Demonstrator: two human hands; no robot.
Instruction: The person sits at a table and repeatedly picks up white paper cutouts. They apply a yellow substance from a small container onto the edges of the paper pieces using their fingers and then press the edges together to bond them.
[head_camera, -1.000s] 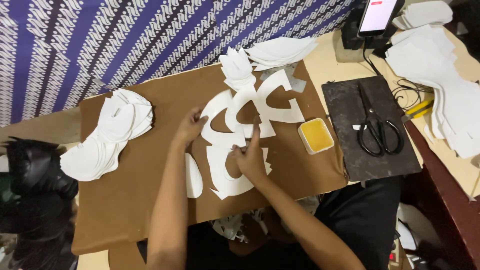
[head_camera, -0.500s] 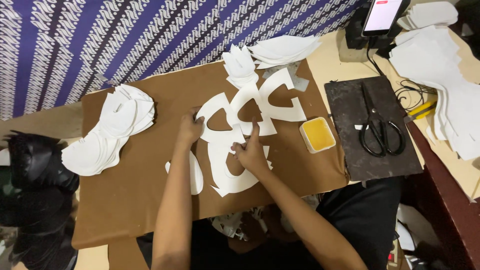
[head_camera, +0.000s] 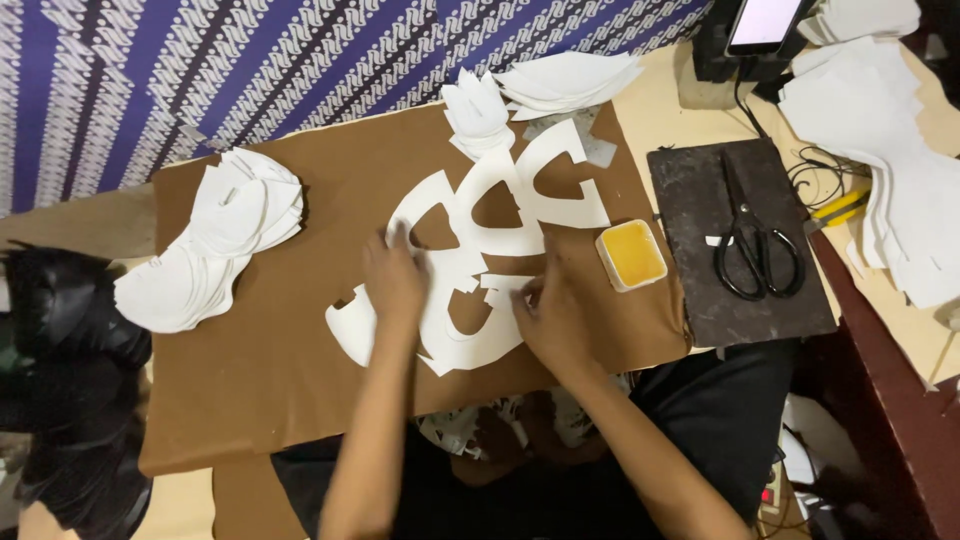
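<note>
Both hands, left hand (head_camera: 393, 280) and right hand (head_camera: 553, 318), stay flat on white cut-outs (head_camera: 470, 270).

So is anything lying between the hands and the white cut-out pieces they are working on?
Nothing visible does. The left hand lies flat on the white cut-out pieces on the brown board, and the right hand touches their lower right edge. The yellow tub and scissors sit off to the right.

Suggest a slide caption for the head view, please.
Both hands press white cut-outs on a brown board, beside scissors.
</note>
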